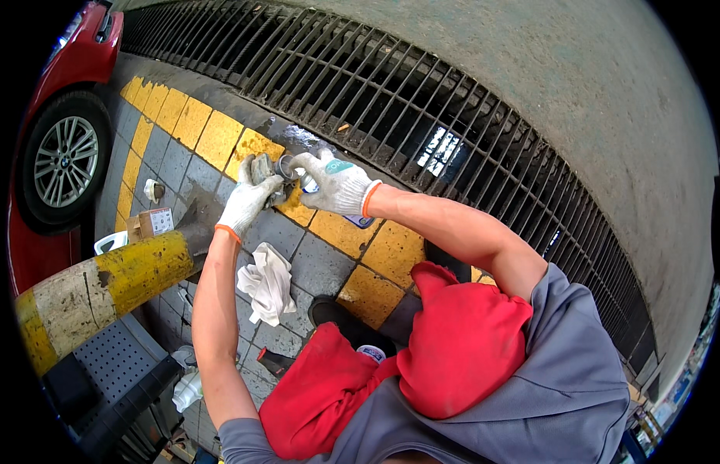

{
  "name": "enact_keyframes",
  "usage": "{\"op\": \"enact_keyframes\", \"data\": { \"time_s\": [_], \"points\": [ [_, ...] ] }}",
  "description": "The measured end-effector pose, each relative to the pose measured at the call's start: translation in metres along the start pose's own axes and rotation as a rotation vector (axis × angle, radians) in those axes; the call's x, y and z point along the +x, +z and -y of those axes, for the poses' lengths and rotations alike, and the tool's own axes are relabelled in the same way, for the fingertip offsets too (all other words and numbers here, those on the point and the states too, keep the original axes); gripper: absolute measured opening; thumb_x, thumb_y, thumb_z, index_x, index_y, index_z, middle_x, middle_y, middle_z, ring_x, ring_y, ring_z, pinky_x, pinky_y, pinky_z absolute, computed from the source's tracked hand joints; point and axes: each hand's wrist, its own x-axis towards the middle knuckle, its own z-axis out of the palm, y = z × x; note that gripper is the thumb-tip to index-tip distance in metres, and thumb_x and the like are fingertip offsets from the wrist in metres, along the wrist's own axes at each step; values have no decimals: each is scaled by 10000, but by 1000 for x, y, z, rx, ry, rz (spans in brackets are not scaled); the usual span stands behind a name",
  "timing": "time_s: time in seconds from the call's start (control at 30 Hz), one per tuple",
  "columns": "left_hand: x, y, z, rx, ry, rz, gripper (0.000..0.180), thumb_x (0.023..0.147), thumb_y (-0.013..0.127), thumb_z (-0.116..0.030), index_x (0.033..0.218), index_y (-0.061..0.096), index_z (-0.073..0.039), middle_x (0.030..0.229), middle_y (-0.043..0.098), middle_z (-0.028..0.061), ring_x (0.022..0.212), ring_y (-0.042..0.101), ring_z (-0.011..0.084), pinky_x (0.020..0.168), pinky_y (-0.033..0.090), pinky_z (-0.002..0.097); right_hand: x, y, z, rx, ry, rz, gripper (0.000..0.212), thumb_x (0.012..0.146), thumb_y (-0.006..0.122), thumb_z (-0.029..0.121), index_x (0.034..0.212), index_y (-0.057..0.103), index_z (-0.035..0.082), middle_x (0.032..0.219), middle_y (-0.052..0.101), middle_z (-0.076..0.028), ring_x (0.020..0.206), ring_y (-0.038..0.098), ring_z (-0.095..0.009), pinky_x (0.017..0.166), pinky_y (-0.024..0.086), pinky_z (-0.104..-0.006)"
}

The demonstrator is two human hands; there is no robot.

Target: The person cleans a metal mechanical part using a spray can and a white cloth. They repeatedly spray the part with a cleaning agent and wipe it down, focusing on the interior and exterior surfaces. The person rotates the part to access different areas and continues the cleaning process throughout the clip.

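Observation:
Both my hands wear white knit gloves with orange cuffs and meet above the yellow tiles. My left hand (253, 193), its fingertips blackened, is closed around a dark grey metal part (287, 187). From the right, my right hand (337, 182) reaches in with its fingers closed on a round, ring-shaped metal piece (283, 165) touching that part. A blue and white can-like thing (361, 222) shows partly under my right hand; the glove hides most of it. A crumpled white cloth (267, 283) lies on the grey tiles below my hands.
A metal drain grate (391, 100) runs beyond my hands. At left are a red car's wheel (64, 162), a yellow and white post (105, 282), a cardboard box (150, 224) and a black perforated tray (120, 363). A dark tool with a red end (275, 361) lies near my knee.

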Motion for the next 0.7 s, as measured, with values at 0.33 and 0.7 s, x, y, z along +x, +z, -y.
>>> {"op": "enact_keyframes", "data": {
  "time_s": [0.33,0.7],
  "points": [
    [6,-2,23,-62,96,-20,1145,889,843,-309,1723,112,-24,1581,527,219,1409,570,283,1169,458,348,-1,0,1,87,-16,-74,666,887,796,301,1490,523,226,1320,551,-241,1179,647,-417,1011,549,-461],
    [-3,-7,40,-306,172,53,1089,880,825,-128,1725,140,-76,1547,554,151,1355,598,241,1135,496,357,-12,4,-1,168,-107,-112,706,878,779,341,1517,507,213,1350,563,-274,1230,641,-465,1059,537,-480]
  ]
}}
